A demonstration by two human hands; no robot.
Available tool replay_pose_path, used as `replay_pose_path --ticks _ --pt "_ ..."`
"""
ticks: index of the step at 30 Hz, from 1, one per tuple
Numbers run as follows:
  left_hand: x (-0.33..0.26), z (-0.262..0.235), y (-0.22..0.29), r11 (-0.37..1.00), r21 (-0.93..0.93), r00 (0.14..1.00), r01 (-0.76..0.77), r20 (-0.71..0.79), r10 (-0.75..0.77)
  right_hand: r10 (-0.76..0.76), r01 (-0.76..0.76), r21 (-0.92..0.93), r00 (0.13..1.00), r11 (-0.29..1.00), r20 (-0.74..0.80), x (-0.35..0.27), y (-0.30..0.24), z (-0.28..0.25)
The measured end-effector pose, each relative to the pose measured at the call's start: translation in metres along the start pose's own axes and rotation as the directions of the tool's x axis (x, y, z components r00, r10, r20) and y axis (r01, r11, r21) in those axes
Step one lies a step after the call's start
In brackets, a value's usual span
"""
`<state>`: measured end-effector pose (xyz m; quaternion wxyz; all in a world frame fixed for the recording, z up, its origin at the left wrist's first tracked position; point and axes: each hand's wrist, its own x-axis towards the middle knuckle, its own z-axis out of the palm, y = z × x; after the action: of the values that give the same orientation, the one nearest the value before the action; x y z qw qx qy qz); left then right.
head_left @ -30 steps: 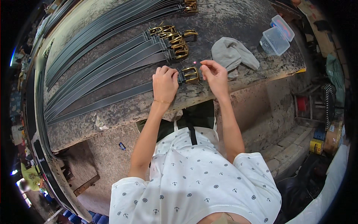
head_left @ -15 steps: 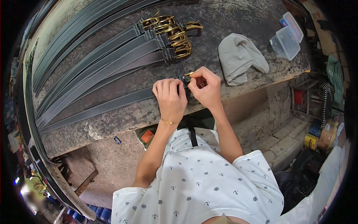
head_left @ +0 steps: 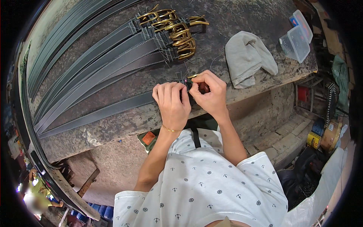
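Observation:
A dark grey leather belt (head_left: 102,112) with pale edge stitching lies along the near side of the worktable, its buckle end under my hands. My left hand (head_left: 172,104) is closed over that end, fingers curled down on the strap. Fingers bent in a pinch, my right hand (head_left: 210,94) grips at the belt's gold buckle (head_left: 192,76), most of which is hidden. Loose thread ends stick up between the hands, with a small pinkish spot too tiny to name. Just beyond lie several similar belts (head_left: 130,60) with gold buckles (head_left: 181,36) bunched together.
More dark straps (head_left: 75,34) stretch across the far left of the stained worktable (head_left: 215,28). A grey cloth (head_left: 247,60) and clear plastic boxes (head_left: 297,43) sit at right. Thread scraps litter the top. A yellow tin (head_left: 314,140) stands lower right; a person (head_left: 39,193) is at far left.
Both hands keep nearly the same grip at the buckle end, with only slight finger shifts. The view has moved a little, so the cloth and boxes appear farther right.

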<state>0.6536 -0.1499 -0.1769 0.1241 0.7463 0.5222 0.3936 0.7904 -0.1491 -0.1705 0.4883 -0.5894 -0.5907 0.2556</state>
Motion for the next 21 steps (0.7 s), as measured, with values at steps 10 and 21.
replay_pose_path --ticks 10,21 --pt "0.0011 -0.0002 0.0001 1.0 0.009 1.0 -0.009 0.008 0.009 -0.021 0.021 0.014 1.0 1.0 -0.002 0.0009 -0.0003 0.0003" --pt "-0.0021 -0.0034 -0.0004 1.0 -0.016 1.0 -0.004 -0.007 0.004 0.029 -0.027 0.066 0.999 0.997 -0.019 -0.0012 0.0006 -0.0019"
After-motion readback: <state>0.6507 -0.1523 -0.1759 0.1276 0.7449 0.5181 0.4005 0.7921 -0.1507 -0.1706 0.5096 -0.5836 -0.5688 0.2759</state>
